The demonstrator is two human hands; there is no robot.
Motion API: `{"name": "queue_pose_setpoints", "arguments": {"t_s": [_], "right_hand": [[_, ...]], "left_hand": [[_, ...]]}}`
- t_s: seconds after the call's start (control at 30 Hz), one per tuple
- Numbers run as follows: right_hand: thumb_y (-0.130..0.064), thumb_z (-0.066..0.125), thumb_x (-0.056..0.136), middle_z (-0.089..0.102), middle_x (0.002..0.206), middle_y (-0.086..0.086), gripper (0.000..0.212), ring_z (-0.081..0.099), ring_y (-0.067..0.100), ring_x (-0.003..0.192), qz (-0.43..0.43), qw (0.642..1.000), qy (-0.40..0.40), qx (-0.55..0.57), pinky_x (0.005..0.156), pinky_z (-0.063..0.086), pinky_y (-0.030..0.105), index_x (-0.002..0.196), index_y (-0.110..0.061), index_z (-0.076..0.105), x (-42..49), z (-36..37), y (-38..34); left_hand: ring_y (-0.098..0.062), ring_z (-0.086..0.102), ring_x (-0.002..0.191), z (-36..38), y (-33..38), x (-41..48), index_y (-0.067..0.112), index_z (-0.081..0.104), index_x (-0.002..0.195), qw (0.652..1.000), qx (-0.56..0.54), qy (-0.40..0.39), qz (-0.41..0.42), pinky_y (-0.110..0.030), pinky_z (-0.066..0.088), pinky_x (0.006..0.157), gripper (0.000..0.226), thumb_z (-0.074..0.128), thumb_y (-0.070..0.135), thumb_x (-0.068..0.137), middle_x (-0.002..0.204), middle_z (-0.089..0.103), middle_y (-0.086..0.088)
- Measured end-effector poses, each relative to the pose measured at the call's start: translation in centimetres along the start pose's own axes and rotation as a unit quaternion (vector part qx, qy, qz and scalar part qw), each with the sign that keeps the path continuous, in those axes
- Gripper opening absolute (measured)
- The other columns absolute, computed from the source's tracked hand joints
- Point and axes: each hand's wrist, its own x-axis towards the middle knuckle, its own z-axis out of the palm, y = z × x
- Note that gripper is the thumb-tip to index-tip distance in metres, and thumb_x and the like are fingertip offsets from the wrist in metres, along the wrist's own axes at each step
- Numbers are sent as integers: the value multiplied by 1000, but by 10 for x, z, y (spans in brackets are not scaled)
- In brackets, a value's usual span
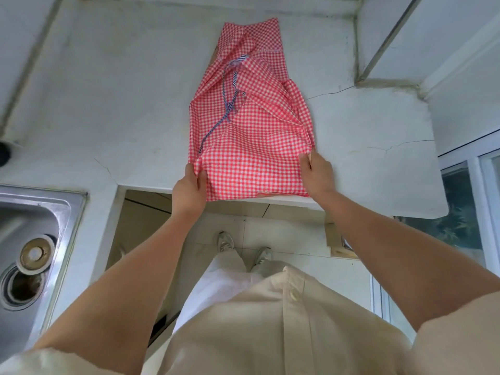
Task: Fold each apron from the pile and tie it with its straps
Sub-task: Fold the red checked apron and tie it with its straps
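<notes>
Gingham apron point(251, 147) — left hand point(190, 186), right hand point(319, 175) pinch its near corners.

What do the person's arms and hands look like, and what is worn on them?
Both forearms are bare. The left hand and right hand wear no gloves, and no watch or ring shows. A short cream left sleeve and right sleeve cover the upper arms.

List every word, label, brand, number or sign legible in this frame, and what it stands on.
None: no text is visible.
The red checked apron, gripped by the left hand and right hand, shows only its pattern; the counter, sink and shirt bear no print.
</notes>
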Motion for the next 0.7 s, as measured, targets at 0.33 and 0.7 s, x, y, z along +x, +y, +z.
{"name": "queue_pose_setpoints", "arguments": {"t_s": [0.33, 0.7], "right_hand": [[-35, 47, 99, 57, 133, 12, 46, 56, 32, 118, 69, 985, -154, -26, 100, 46, 40, 137, -10, 48, 23, -2, -24], [-26, 65, 87, 51, 125, 11, 44, 52, 27, 113, -45, 998, 27, -45, 96, 45, 41, 125, -10, 51, 92, -16, -58]], "left_hand": [[-29, 64, 79, -14, -6, 11, 13, 57, 92, 993, 105, -50, -29, -34, 50, 66, 50, 43, 62, 91, 85, 66, -5], [-29, 53, 107, -35, 42, 108, 11, 63, 111, 988, 114, 72, 70, -41, 47, 81, 22, 52, 19, 94, 114, 61, -11]]}}
